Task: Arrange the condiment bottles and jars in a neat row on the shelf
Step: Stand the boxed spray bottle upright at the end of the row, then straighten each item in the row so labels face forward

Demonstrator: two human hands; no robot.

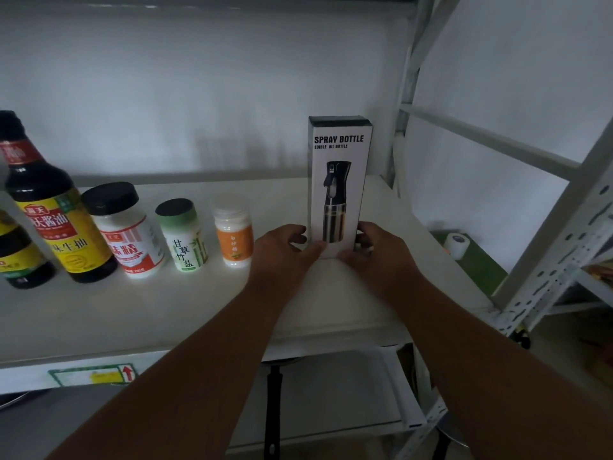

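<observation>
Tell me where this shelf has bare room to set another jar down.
Bare shelf runs along the front edge, before the row. A narrower gap lies between the orange-label jar and the spray bottle box, though the left hand fills it. Right of the box and right hand, a strip reaches the upright. The left end is crowded.

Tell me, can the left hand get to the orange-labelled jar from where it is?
Probably yes. The left hand holds the spray bottle box at its base, and the orange-labelled jar stands just beside it with bare shelf between; it must release first.
</observation>
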